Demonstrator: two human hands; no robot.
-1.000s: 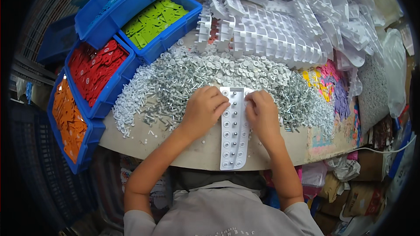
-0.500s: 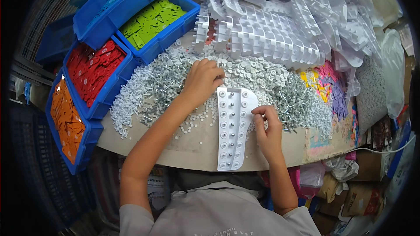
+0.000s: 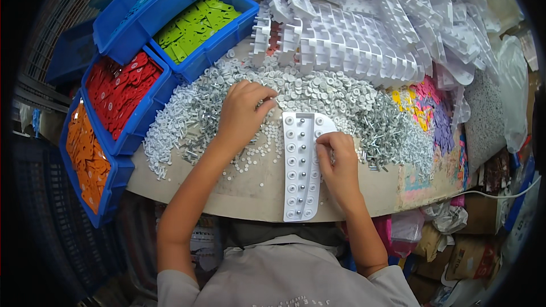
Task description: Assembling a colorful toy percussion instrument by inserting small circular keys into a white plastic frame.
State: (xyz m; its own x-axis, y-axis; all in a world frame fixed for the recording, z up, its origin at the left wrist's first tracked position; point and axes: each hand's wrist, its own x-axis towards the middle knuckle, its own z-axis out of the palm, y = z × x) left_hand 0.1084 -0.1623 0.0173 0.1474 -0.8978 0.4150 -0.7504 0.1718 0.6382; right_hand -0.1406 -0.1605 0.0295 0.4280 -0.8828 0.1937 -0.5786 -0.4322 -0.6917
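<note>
A white plastic holder (image 3: 302, 185), rounded at its far right corner, lies lengthwise in front of me near the table's edge. White washers line both its sides, and silver pin heads run down its middle channel. My right hand (image 3: 341, 165) is over the right row with thumb and fingertips pinched together; anything between them is too small to make out. To the left of the holder's far end, my left hand (image 3: 243, 115) hovers by the heap of white washers (image 3: 318, 92). Its fingers are curled toward the thumb, and what they hold, if anything, is hidden.
Blue bins at the left hold green (image 3: 196, 28), red (image 3: 122, 96) and orange (image 3: 88, 159) flat pieces. Piles of silver pins (image 3: 378, 131) and white pegs (image 3: 162, 136) spread over the table. White plastic frames (image 3: 352, 40) are stacked behind; yellow, pink and purple pieces (image 3: 426, 105) lie right.
My left hand has drawn back leftward from the holder's far end. My right hand has shifted left and slightly away from me, from the holder's right edge onto its right row.
</note>
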